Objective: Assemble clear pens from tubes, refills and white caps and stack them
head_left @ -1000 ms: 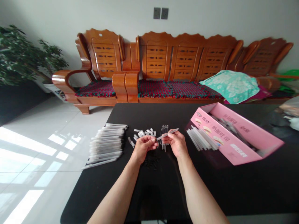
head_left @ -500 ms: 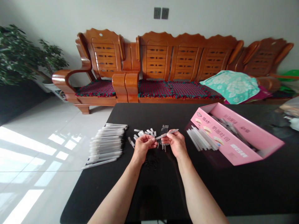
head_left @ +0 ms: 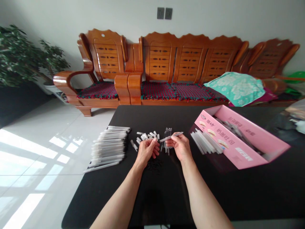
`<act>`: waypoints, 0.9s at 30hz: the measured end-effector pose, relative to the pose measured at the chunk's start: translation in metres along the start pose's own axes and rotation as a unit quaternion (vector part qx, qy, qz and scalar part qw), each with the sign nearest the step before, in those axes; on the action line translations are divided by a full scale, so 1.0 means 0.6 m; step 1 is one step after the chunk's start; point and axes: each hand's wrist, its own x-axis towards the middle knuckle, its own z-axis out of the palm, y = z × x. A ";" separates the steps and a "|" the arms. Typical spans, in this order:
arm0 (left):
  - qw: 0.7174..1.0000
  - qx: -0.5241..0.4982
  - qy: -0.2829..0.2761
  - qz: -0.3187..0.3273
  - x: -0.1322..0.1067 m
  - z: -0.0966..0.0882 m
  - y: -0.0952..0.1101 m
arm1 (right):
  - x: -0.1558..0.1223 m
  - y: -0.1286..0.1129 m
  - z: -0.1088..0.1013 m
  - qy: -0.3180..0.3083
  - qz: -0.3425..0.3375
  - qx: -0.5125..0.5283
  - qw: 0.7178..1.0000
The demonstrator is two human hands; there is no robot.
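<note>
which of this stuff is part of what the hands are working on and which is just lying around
In the work: pen barrel in the right hand, left hand close by, white caps, refills, clear barrels, stacked pens, pink box.
Just lying about: teal cloth, wooden sofa, potted plant.

Inside the box, grey pieces are blurred and half hidden behind its near wall; right of the box, pale things are cut off by the picture's edge. Left of the box, the left grip hides the near end of the pen, and dark specks on the table there are too small to tell.
</note>
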 end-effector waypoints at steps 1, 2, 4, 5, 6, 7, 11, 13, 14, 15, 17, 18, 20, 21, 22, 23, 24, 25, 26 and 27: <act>1.000 0.011 -0.005 -0.002 0.000 0.000 -0.001 | 0.000 0.000 0.000 -0.002 0.000 -0.002 1.000; 1.000 0.016 -0.009 -0.002 0.001 -0.001 -0.001 | 0.000 0.001 0.001 -0.004 0.001 -0.004 1.000; 1.000 0.012 -0.015 0.005 0.002 -0.002 -0.002 | -0.001 0.001 0.001 -0.005 0.003 -0.007 1.000; 1.000 0.006 -0.016 0.009 0.003 -0.002 -0.003 | -0.001 0.001 0.002 -0.005 0.004 -0.008 1.000; 1.000 0.001 -0.015 0.015 0.003 -0.002 -0.003 | -0.001 0.001 0.002 -0.004 0.004 -0.008 1.000; 1.000 -0.006 -0.012 0.020 0.004 -0.002 -0.003 | -0.001 0.001 0.002 -0.004 0.004 -0.009 1.000; 0.999 -0.033 0.002 0.026 0.005 -0.002 -0.004 | -0.002 0.000 0.002 -0.005 0.001 -0.006 1.000; 1.000 -0.023 0.004 0.019 0.005 -0.001 -0.004 | -0.001 0.001 0.002 -0.006 0.000 -0.004 1.000; 1.000 -0.011 0.003 0.014 0.004 -0.002 -0.005 | -0.001 0.002 0.001 -0.007 0.000 -0.004 1.000; 1.000 0.002 0.002 0.009 0.004 -0.002 -0.005 | -0.001 0.002 0.001 -0.009 0.001 -0.005 1.000; 1.000 0.022 -0.003 0.002 0.004 -0.002 -0.007 | 0.000 0.004 0.000 -0.013 0.002 -0.009 1.000; 1.000 0.027 -0.006 0.003 0.004 -0.003 -0.008 | 0.000 0.004 0.000 -0.014 0.002 -0.010 1.000; 1.000 0.025 -0.009 0.014 0.005 -0.003 -0.008 | 0.000 0.004 0.000 -0.013 0.003 -0.013 1.000; 1.000 0.020 -0.009 0.021 0.005 -0.003 -0.008 | 0.000 0.004 0.001 -0.012 0.003 -0.013 1.000; 0.999 0.013 -0.007 0.028 0.005 -0.003 -0.007 | 0.000 0.003 0.001 -0.010 0.003 -0.013 1.000; 0.999 0.003 -0.005 0.034 0.006 -0.003 -0.006 | 0.000 0.003 0.001 -0.010 0.003 -0.013 1.000; 0.999 -0.007 -0.003 0.037 0.006 -0.003 -0.005 | 0.000 0.003 0.000 -0.009 0.003 -0.012 1.000; 0.999 -0.013 0.000 0.039 0.005 -0.003 -0.004 | 0.000 0.003 0.000 -0.009 0.003 -0.012 1.000; 0.999 -0.012 0.002 0.039 0.005 -0.003 -0.004 | 0.000 0.003 0.000 -0.009 0.003 -0.011 1.000; 0.999 -0.003 0.004 0.038 0.005 -0.003 -0.004 | 0.000 0.004 -0.001 -0.010 0.002 -0.011 1.000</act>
